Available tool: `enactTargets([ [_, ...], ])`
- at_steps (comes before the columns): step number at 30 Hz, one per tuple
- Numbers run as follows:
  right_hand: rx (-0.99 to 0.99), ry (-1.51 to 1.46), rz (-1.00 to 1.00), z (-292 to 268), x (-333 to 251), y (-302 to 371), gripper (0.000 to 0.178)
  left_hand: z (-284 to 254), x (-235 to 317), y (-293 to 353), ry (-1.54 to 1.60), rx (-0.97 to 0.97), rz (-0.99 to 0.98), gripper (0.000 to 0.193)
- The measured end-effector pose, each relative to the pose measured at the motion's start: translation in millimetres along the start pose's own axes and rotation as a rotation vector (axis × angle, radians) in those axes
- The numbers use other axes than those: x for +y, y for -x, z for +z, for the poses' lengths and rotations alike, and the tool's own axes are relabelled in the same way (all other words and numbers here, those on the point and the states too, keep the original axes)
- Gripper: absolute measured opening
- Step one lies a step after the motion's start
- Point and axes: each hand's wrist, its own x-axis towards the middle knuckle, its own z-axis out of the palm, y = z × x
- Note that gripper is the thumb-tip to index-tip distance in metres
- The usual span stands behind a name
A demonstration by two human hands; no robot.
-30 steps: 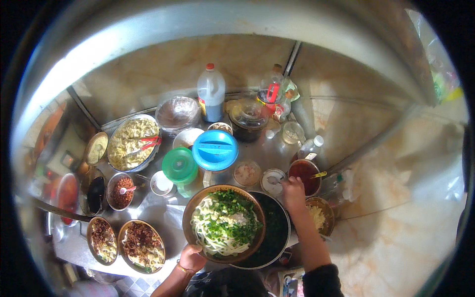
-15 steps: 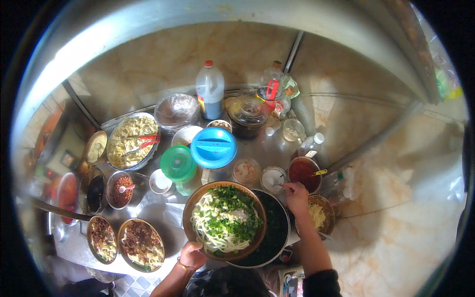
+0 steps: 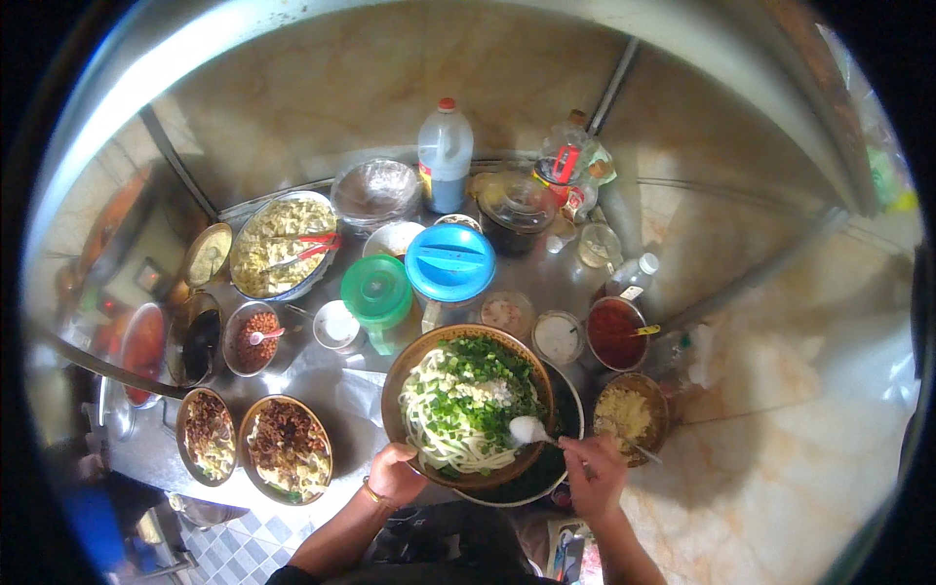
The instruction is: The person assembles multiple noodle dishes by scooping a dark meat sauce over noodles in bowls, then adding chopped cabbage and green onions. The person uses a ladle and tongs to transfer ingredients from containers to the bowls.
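Two bare hands are at work, each grip closed on one item. The left hand (image 3: pixel 398 475) grasps the lower-left rim of one round brown bowl (image 3: pixel 392 402), which holds white noodles (image 3: pixel 432 421) and chopped greens (image 3: pixel 475 363). The right hand (image 3: pixel 595 473) pinches one small spoon (image 3: pixel 547 438) heaped with white powder (image 3: pixel 527 428), over the bowl's right side. The bowl partly covers one large pale-rimmed pot (image 3: pixel 578 419); contact is unclear. On the shiny metal desk (image 3: pixel 146 453) are two smaller brown bowls (image 3: pixel 331 458) with dark crumbly topping, one round blue plastic lid (image 3: pixel 450 261) and one round green plastic lid (image 3: pixel 376 286).
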Motion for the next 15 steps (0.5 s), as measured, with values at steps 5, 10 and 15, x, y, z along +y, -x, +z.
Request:
enactTargets([
  [5, 0.044, 0.078, -0.091, 0.5, -1.3, 12.0, 0.026, 10.0, -2.3, 4.1, -0.001, 0.016, 0.019, 0.070],
  [10, 0.085, 0.098, -0.051, -0.9, 0.9, 2.2, 0.028, 13.0, 0.1, 6.3, -0.021, 0.009, 0.012, 0.078],
  [15, 0.122, 0.104, -0.095, -1.2, 3.0, -8.9, 0.028, 21.1, 0.9, 12.6, -0.018, 0.059, -0.014, 0.079],
])
